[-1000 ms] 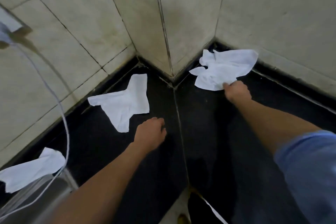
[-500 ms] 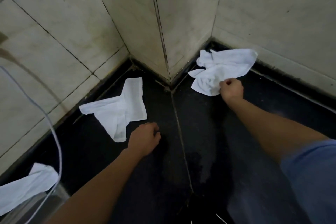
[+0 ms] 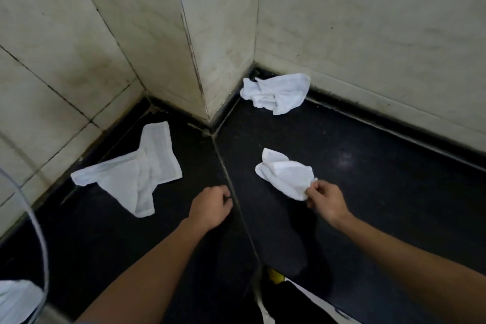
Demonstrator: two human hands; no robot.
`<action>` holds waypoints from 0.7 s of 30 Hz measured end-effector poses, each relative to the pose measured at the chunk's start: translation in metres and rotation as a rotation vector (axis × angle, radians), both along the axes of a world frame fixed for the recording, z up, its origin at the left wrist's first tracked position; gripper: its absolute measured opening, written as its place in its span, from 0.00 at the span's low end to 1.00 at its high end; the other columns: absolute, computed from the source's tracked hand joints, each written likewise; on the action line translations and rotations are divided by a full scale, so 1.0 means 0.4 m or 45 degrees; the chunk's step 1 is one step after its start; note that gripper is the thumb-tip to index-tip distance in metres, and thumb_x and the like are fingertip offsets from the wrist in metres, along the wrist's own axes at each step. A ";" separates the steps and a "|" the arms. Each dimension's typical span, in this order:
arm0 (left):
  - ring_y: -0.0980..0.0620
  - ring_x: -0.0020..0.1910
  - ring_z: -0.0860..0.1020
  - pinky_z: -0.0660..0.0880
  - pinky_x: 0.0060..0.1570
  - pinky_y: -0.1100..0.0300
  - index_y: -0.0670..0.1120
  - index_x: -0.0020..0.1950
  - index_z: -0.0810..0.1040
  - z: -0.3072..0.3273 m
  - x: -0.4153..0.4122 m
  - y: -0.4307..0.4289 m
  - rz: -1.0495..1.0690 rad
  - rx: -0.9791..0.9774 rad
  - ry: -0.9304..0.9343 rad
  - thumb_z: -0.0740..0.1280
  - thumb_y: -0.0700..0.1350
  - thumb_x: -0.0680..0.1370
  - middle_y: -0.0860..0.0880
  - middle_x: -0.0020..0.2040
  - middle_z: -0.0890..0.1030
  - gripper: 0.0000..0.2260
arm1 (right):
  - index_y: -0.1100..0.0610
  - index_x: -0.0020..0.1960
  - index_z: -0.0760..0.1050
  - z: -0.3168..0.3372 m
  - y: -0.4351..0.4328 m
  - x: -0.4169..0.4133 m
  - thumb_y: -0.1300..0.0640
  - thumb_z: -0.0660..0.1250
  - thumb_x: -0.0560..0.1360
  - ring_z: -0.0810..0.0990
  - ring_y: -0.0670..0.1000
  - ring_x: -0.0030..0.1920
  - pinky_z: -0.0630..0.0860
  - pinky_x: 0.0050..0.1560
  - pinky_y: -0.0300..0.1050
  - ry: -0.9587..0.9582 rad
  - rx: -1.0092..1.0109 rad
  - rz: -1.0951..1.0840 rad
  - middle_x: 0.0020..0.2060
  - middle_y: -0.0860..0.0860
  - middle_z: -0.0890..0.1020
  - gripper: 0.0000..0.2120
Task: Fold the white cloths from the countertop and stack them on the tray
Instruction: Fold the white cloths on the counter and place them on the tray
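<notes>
My right hand (image 3: 324, 198) pinches the near corner of a crumpled white cloth (image 3: 285, 173), which lies on the black countertop (image 3: 381, 192) right of the seam. A second crumpled white cloth (image 3: 276, 93) sits in the back corner against the tiled wall. A third white cloth (image 3: 136, 173), spread out and twisted, lies on the left part of the counter. My left hand (image 3: 211, 205) rests on the counter between the cloths, fingers loosely curled and holding nothing. Another white cloth (image 3: 15, 300) shows at the bottom left edge, apparently on a tray I can barely see.
Cream tiled walls (image 3: 368, 34) close the counter at the back, with a jutting corner (image 3: 207, 102) in the middle. A thin white cable (image 3: 43, 239) curves down at the left. The counter's front edge and something yellow (image 3: 274, 276) show below.
My right hand has pulled one cloth off the back-corner heap toward me; another cloth stays in the corner. My left hand has barely moved.
</notes>
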State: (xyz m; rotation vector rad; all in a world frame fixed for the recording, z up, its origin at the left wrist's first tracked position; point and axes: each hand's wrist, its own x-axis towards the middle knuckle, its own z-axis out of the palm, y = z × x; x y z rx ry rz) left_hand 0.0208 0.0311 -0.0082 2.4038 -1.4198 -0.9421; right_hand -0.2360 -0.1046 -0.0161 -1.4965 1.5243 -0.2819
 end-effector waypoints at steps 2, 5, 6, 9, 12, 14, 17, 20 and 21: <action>0.51 0.45 0.79 0.77 0.46 0.54 0.51 0.51 0.79 -0.013 -0.031 -0.010 -0.041 0.030 0.015 0.65 0.49 0.77 0.52 0.45 0.82 0.05 | 0.58 0.40 0.76 -0.031 0.024 -0.060 0.59 0.66 0.75 0.81 0.49 0.30 0.79 0.36 0.47 0.133 0.088 0.029 0.33 0.53 0.83 0.05; 0.50 0.47 0.80 0.77 0.49 0.53 0.50 0.53 0.79 -0.030 -0.069 -0.048 -0.034 0.076 0.043 0.65 0.48 0.77 0.51 0.47 0.82 0.07 | 0.53 0.47 0.77 -0.048 0.011 -0.115 0.55 0.67 0.75 0.82 0.50 0.39 0.80 0.44 0.49 0.347 0.051 0.127 0.40 0.49 0.83 0.03; 0.49 0.48 0.80 0.77 0.49 0.53 0.50 0.53 0.79 -0.041 -0.077 -0.069 0.004 0.068 0.064 0.66 0.48 0.77 0.50 0.47 0.82 0.07 | 0.52 0.51 0.76 -0.045 -0.005 -0.121 0.54 0.67 0.75 0.81 0.50 0.43 0.79 0.45 0.48 0.397 -0.021 0.148 0.43 0.47 0.82 0.06; 0.47 0.50 0.79 0.77 0.51 0.51 0.49 0.56 0.78 -0.058 -0.108 -0.143 0.124 0.040 0.091 0.68 0.49 0.75 0.48 0.50 0.82 0.11 | 0.50 0.60 0.74 -0.039 -0.075 -0.105 0.52 0.66 0.75 0.79 0.51 0.49 0.76 0.48 0.46 0.435 -0.232 0.217 0.50 0.47 0.80 0.14; 0.45 0.52 0.79 0.76 0.53 0.48 0.49 0.62 0.75 -0.093 -0.129 -0.212 0.240 0.023 0.147 0.69 0.50 0.74 0.46 0.51 0.81 0.17 | 0.49 0.68 0.70 -0.059 -0.129 -0.058 0.50 0.65 0.76 0.76 0.53 0.58 0.75 0.56 0.49 0.425 -0.256 0.455 0.59 0.50 0.76 0.21; 0.43 0.48 0.81 0.79 0.50 0.48 0.50 0.59 0.77 -0.126 -0.140 -0.244 0.354 0.024 0.240 0.69 0.50 0.73 0.46 0.49 0.82 0.15 | 0.48 0.71 0.65 -0.079 -0.141 -0.030 0.47 0.63 0.77 0.72 0.54 0.63 0.73 0.58 0.51 0.535 -0.179 0.655 0.63 0.51 0.73 0.24; 0.44 0.36 0.82 0.81 0.40 0.48 0.52 0.37 0.79 -0.146 -0.159 -0.254 0.509 -0.005 0.293 0.69 0.46 0.72 0.47 0.37 0.82 0.04 | 0.49 0.64 0.71 -0.108 -0.130 -0.016 0.47 0.61 0.77 0.74 0.55 0.58 0.72 0.53 0.49 0.691 -0.123 0.816 0.60 0.52 0.73 0.17; 0.47 0.26 0.80 0.81 0.34 0.52 0.44 0.35 0.79 -0.129 -0.175 -0.222 0.607 0.008 0.354 0.69 0.44 0.74 0.44 0.31 0.81 0.08 | 0.49 0.49 0.77 -0.112 -0.128 -0.035 0.46 0.62 0.76 0.75 0.52 0.51 0.72 0.47 0.46 0.561 -0.126 0.697 0.51 0.49 0.75 0.09; 0.48 0.24 0.79 0.80 0.33 0.54 0.41 0.35 0.79 -0.119 -0.176 -0.205 0.643 0.021 0.363 0.69 0.44 0.74 0.43 0.30 0.81 0.10 | 0.49 0.47 0.76 -0.108 -0.138 -0.044 0.45 0.62 0.76 0.75 0.52 0.50 0.72 0.47 0.46 0.506 -0.128 0.639 0.48 0.49 0.75 0.08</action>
